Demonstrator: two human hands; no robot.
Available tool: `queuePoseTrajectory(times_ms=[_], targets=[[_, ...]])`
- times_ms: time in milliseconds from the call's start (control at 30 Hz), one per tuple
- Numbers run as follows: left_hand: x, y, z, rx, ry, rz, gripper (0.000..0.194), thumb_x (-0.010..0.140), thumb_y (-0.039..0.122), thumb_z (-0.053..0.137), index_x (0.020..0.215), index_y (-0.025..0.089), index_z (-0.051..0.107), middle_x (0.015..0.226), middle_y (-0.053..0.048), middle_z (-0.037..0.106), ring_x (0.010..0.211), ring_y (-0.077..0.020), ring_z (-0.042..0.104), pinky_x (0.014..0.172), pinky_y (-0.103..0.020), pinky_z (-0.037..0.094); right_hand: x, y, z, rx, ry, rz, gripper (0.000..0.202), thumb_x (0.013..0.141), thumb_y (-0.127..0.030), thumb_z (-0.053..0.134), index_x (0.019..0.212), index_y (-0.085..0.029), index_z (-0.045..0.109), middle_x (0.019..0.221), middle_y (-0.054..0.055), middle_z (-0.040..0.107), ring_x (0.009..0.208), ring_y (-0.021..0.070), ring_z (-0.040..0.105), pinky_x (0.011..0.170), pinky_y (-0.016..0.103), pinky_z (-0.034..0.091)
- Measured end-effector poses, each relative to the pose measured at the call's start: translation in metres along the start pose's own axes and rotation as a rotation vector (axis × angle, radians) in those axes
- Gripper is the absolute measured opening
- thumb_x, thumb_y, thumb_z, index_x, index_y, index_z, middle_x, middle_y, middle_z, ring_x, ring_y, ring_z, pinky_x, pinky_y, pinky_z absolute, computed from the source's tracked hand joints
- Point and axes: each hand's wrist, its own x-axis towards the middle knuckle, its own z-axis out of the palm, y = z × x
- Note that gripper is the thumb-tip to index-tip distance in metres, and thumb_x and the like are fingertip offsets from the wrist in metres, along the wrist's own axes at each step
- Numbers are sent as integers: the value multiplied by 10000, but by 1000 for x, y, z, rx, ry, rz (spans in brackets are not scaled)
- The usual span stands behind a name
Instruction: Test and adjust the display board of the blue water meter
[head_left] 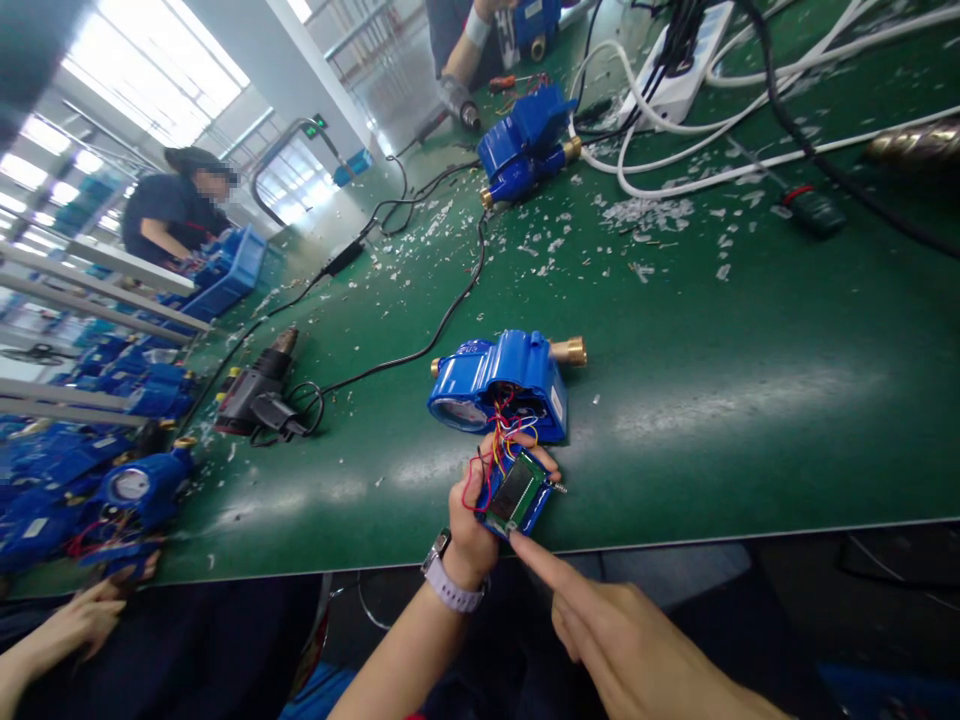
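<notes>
My left hand (471, 530), with a watch on its wrist, is closed around a blue cover with a green circuit board (519, 490) in it. Thin red, yellow and white wires (504, 432) run from the board into the open housing of a blue water meter (487, 385). That meter lies on the bench just beyond my hand, its brass threaded end to the right. From the lower right, my right hand (600, 610) reaches in with its index finger stretched out, the tip at the board's near edge. Its other fingers are curled, and nothing shows in them.
A heat gun (262, 390) lies left on the green bench (712, 340), its cord running past. Farther back are another blue meter (525, 145), a power strip (679, 65), a screwdriver (814, 210) and plastic scraps. A co-worker's hand (94, 610) is at left near piled meters (67, 470).
</notes>
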Motion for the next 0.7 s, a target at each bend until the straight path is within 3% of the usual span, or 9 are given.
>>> queuePoseTrajectory(times_ms=[67,133,333,400,533,600,700], targets=[[0,0,0,11,10,-1,451,787,557,563,950,144,645,786,-95,677,737,-259,633,733,-405,521,5,-6,0,184,-45,83,502,985,-153,247,1475,-149,354,582,-28,540,484,129,524,519,202,454],[0,1,0,17,24,-5,460,782,572,552,945,150,640,779,-93,675,731,-260,635,733,-409,522,7,-6,0,211,-39,102,496,987,-149,230,1463,-137,370,556,-39,511,468,125,505,513,203,437],[-1,1,-2,-5,-17,-54,433,780,539,587,962,150,641,825,-102,688,773,-265,635,767,-399,510,-4,13,-16,-465,-69,-120,761,765,20,313,1488,-214,357,933,98,677,656,231,654,592,340,528],[-1,1,-3,-22,-39,-59,420,790,526,595,972,151,646,844,-100,691,794,-259,633,781,-385,503,-3,10,-30,-547,-131,-148,799,732,42,310,1485,-220,366,999,103,680,721,267,671,623,390,548],[-1,1,-4,-53,-54,-64,406,780,515,620,966,157,659,849,-91,691,800,-250,637,781,-368,501,7,-3,-51,-352,-214,-73,707,838,7,332,1478,-290,378,1124,72,660,876,248,649,746,368,520],[-2,2,-4,-63,-50,-74,404,766,513,636,959,159,666,839,-91,691,795,-254,636,769,-368,504,14,-7,-55,-166,-251,32,594,925,-71,353,1465,-313,402,925,38,666,743,189,614,674,286,480],[-2,2,-3,-70,-39,-80,388,767,503,644,955,165,675,829,-88,693,786,-255,634,755,-365,509,21,-4,-52,209,-337,176,487,990,-163,312,1458,-233,426,617,-35,482,519,122,440,541,213,383]])
